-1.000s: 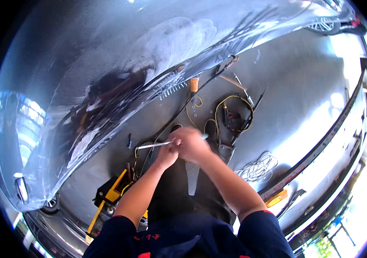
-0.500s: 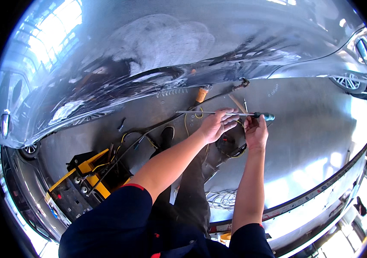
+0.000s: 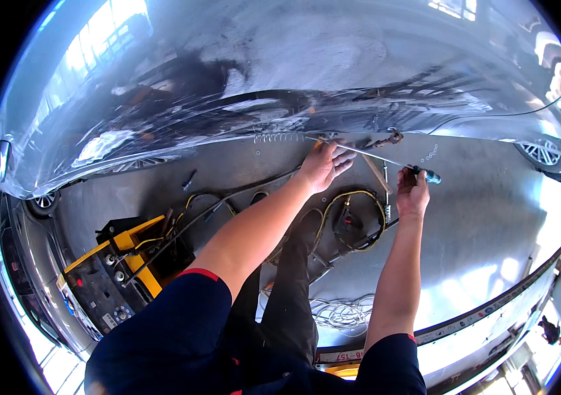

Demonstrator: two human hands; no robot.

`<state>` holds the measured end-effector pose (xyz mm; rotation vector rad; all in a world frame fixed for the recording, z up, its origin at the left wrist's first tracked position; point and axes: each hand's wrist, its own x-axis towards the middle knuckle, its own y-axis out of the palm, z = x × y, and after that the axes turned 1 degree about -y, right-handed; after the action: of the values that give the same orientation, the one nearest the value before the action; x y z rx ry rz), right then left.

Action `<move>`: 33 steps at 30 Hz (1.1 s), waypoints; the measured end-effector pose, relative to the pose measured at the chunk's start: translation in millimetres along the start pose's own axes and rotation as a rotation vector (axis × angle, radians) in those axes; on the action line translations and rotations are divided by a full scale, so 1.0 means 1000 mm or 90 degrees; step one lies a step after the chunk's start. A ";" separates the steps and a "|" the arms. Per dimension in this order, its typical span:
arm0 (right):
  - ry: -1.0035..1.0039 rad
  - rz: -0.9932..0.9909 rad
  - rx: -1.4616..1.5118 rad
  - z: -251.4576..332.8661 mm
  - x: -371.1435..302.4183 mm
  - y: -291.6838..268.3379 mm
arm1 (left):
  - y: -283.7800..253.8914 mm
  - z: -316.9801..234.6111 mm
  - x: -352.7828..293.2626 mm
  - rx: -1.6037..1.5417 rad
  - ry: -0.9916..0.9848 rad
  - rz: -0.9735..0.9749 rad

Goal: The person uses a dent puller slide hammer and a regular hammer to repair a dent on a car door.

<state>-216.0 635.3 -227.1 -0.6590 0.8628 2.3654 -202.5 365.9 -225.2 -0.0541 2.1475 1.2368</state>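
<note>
In my right hand (image 3: 414, 194) is the teal handle of a long-shafted screwdriver (image 3: 392, 161), level with the lower edge of the car body. My left hand (image 3: 320, 168) is closed about the shaft near its far end, thumb and forefinger at the metal, other fingers pointing right. The thin tip reaches the lower edge of the grey car panel (image 3: 359, 59); whether it touches cannot be made out. That panel is creased, scuffed and sanded pale in patches. Just left of the tip lies a row of small wire loops (image 3: 279, 138).
At lower left stands a yellow-and-black machine (image 3: 137, 253) with cables. A looped cable (image 3: 383, 214) surrounds a dark gun-like tool on the floor. A wooden handle (image 3: 377, 172), loose rings (image 3: 430, 153) and a coil of white wire (image 3: 343, 313) lie around. A thick black cable (image 3: 254, 187) runs leftward.
Both hands have moved forward, bringing the screwdriver up to the panel's lower edge. Its shaft now slants, tip end farther forward. My view has shifted, showing more of the looped cable.
</note>
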 end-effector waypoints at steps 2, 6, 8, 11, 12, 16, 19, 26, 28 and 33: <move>0.001 -0.004 -0.007 -0.002 0.004 -0.001 | 0.000 -0.002 0.003 0.006 0.000 -0.036; 0.013 0.005 -0.007 -0.007 0.007 0.000 | -0.001 -0.003 0.004 0.001 0.013 -0.046; 0.017 0.016 -0.013 -0.005 0.011 0.000 | 0.000 -0.002 0.005 0.005 0.022 -0.061; 0.025 0.031 -0.023 -0.004 0.019 -0.004 | 0.002 -0.001 0.006 0.000 0.028 -0.057; 0.029 0.036 -0.027 -0.003 0.021 -0.004 | 0.002 0.000 0.007 0.001 0.029 -0.057; 0.030 0.045 -0.013 -0.004 0.022 -0.006 | -0.002 0.004 0.006 -0.002 0.026 -0.077; 0.042 0.054 -0.038 -0.006 0.019 0.000 | -0.010 0.001 0.005 -0.015 0.040 -0.063; 0.085 0.119 -0.042 -0.014 0.024 0.012 | -0.016 -0.008 -0.002 -0.035 0.097 -0.098; 0.099 0.126 -0.059 -0.019 0.023 0.017 | -0.022 -0.009 -0.003 -0.048 0.113 -0.115; 0.092 0.142 -0.069 -0.022 0.023 0.019 | -0.026 -0.006 -0.002 -0.080 0.134 -0.101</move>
<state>-239.6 615.0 -247.2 -0.8234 0.9151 2.6050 -194.8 345.9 -241.9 -0.4162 2.1896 1.3196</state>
